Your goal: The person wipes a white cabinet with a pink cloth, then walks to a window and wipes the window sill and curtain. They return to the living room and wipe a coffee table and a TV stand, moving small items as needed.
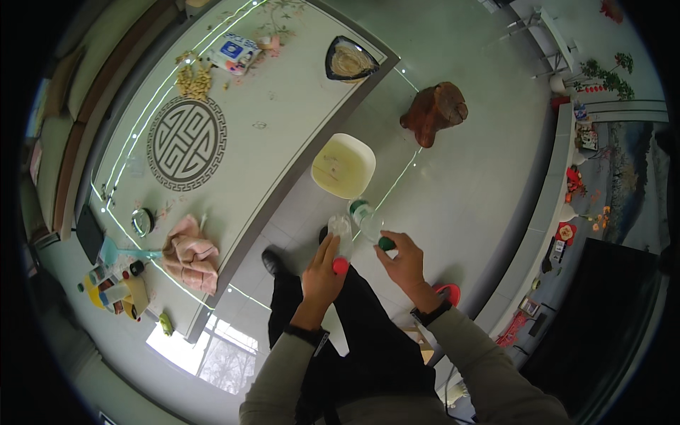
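Observation:
My left hand [323, 270] holds a clear plastic bottle [340, 234] whose red cap [340, 266] points towards me. To its right, my right hand [402, 260] grips a second clear bottle [367, 217] by its green cap [387, 244]; this bottle has a green label and leans away from me. The two bottles lie close together over the floor. Just beyond them stands a cream plastic bin [343, 166], and its inside looks pale yellow.
A long table [255, 175] at the left bears a pink cloth [192, 255], a wipes pack [234, 54], peanuts [194, 81] and a dark-rimmed dish [350, 59]. Several bottles fill a container [133, 297] at its near end. A wooden stump stool [435, 112] stands beyond the bin.

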`<action>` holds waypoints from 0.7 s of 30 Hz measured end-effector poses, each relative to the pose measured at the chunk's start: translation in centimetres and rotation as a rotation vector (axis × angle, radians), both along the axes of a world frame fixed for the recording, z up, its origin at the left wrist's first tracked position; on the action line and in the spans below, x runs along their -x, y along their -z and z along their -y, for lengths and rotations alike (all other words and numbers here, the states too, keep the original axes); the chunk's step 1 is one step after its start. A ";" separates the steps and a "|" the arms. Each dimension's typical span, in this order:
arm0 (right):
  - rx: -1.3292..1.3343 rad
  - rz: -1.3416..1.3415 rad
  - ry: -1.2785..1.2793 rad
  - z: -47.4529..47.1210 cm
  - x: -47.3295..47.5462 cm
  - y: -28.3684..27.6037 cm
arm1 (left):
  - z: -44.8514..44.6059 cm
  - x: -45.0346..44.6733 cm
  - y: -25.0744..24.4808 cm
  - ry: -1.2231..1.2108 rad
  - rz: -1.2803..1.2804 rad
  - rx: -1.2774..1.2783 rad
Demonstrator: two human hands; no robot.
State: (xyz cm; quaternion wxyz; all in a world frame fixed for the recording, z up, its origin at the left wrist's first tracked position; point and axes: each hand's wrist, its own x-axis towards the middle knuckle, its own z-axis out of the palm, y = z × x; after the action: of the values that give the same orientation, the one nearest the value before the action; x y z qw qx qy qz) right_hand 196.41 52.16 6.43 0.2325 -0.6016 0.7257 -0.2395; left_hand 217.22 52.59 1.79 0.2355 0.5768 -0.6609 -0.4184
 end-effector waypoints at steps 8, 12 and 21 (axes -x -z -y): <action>0.036 0.060 0.196 8.1 3.8 14.2 | 9.6 7.4 12.0 0.173 0.174 0.000; -0.028 -0.003 0.197 12.0 4.3 21.1 | 12.7 9.2 18.3 0.229 0.244 0.066; -0.290 -0.192 0.077 17.7 7.0 31.8 | 18.8 12.0 30.4 0.364 0.419 -0.017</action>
State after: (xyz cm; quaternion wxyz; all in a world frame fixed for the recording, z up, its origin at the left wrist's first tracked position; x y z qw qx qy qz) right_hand 189.45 34.46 -25.37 0.2371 -0.5538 0.7940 -0.0823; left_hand 205.19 33.81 -28.61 0.0099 0.5245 -0.7845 -0.3308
